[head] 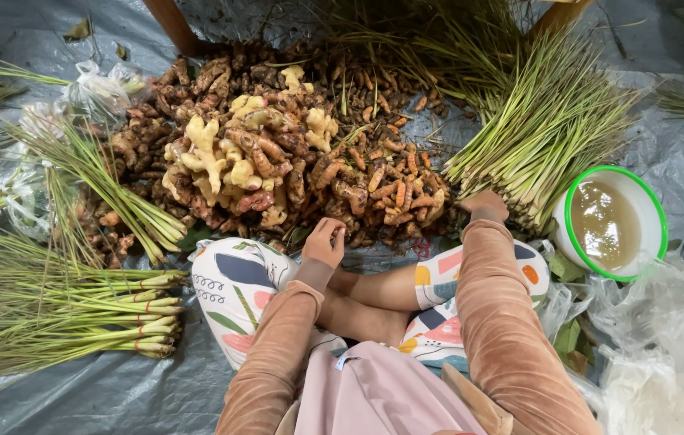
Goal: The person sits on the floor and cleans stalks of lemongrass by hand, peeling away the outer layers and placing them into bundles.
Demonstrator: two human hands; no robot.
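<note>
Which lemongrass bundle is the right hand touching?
The upper-right bundle, fanned out beside the green-rimmed bowl. The right hand rests at its cut ends; the left-side bundles lie far from both hands.

A: Identify all packages, labels, signs and screens in the head view.

B: No labels, signs or screens are visible. Packaging consists of thin plastic bags only.

A: Location of the first?

B: Lower right, a heap of crumpled clear plastic bags [664, 338] lies on the grey tarpaulin [116, 395], just below the white bowl with a green rim [642, 193]. Colourless, translucent, irregular in shape.

A: Others?

B: Upper left, one knotted clear bag [96, 89] lies beside the root pile. At the left edge, another clear bag [24, 197] lies partly under the green stalks; its contents cannot be determined.
</note>
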